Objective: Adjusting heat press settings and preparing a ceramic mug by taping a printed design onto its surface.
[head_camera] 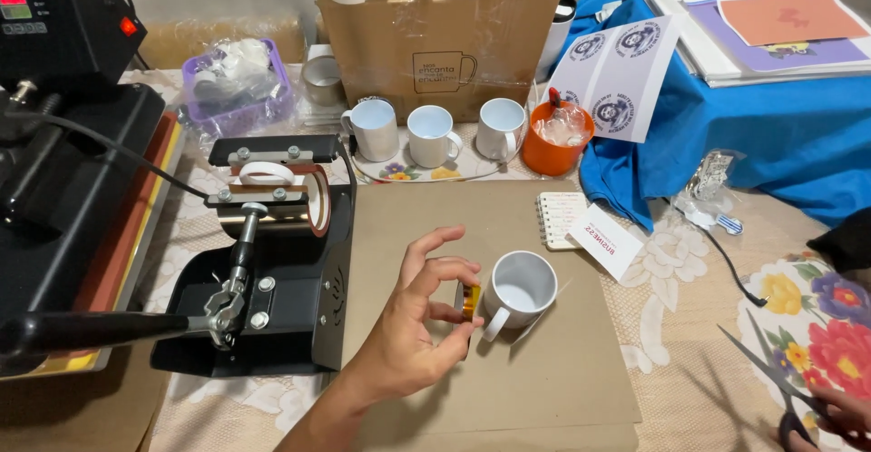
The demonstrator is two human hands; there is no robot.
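My left hand (413, 316) is over the brown cardboard sheet (562, 379), pinching a small roll of amber tape (470, 302) between thumb and fingers. The roll touches the handle side of a white mug (519, 290) that stands upright on the sheet. My right hand (839, 416) is at the bottom right corner, only partly in view, gripping a pair of scissors (771, 370) whose blades point up and left over the floral tablecloth.
A black mug press (272, 261) sits left of the sheet, with a flat heat press (63, 180) beyond. Three white mugs (431, 132), an orange cup (555, 139) and a cardboard box (435, 39) stand behind. A notepad (558, 219), blue cloth (771, 134) and printed sheets (617, 71) lie right.
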